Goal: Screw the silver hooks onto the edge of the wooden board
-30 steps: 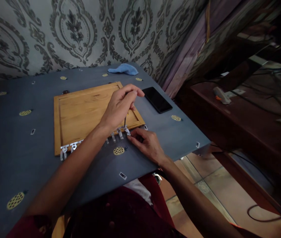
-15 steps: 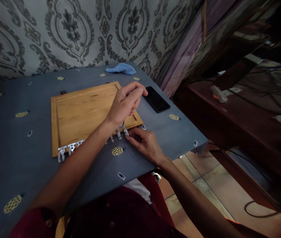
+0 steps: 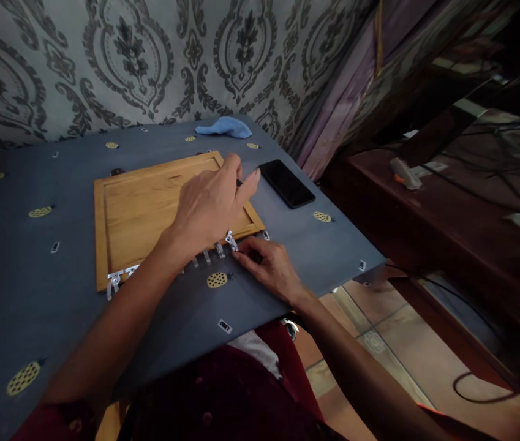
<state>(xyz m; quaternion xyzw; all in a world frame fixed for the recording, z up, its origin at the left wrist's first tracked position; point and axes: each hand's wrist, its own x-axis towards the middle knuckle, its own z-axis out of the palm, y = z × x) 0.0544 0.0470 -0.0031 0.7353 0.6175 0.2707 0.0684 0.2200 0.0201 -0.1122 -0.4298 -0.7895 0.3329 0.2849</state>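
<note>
A wooden board (image 3: 140, 211) lies on a blue-grey table (image 3: 48, 306). A metal rail of small hooks (image 3: 217, 248) runs along the board's near edge. My left hand (image 3: 209, 205) hovers low over the board's right part, fingers closed together on a thin dark tool (image 3: 239, 182), of which only the end shows between the fingertips. My right hand (image 3: 271, 266) rests on the table at the rail's right end, fingertips pinched on the last hook.
A black phone (image 3: 287, 184) lies just right of the board. A blue cloth (image 3: 223, 127) sits at the table's far edge by the patterned wall. A dark wooden sideboard (image 3: 425, 208) with cables stands to the right, across a tiled floor gap.
My left hand has lifted the thin tool off the hook rail and swung away over the board, lying flatter. My right hand has stayed at the rail's end.
</note>
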